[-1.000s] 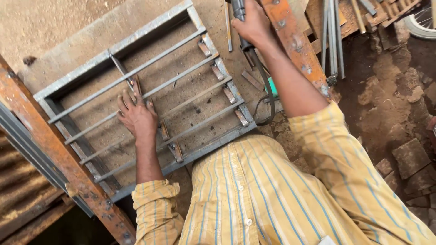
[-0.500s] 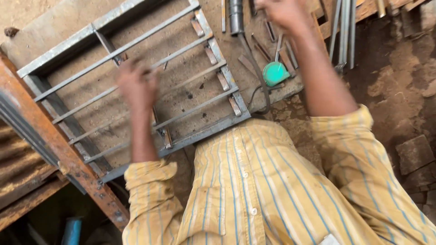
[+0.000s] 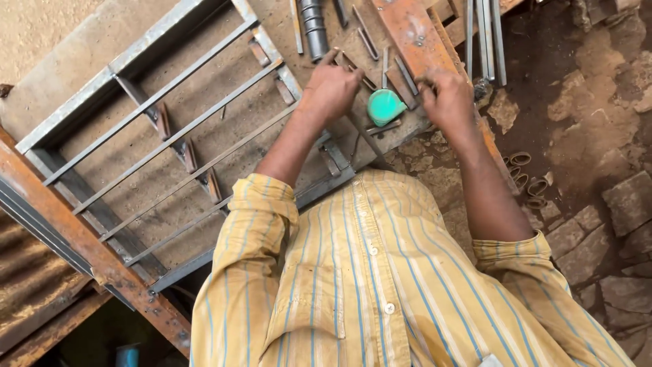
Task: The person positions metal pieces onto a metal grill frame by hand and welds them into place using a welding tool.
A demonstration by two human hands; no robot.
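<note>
Both hands hover over short grey metal strips (image 3: pixel 401 71) beside a round green tape measure (image 3: pixel 386 107). Left hand (image 3: pixel 331 85) curls loosely; right hand (image 3: pixel 445 95) pinches something, what I cannot tell. Grey steel window grille (image 3: pixel 176 129) lies left.

Metal workshop: steel grille (image 3: pixel 183 143), rusty beams (image 3: pixel 81 238).

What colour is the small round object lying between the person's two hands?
Teal green: the small round object shows clearly in the head view, among metal strips.
</note>
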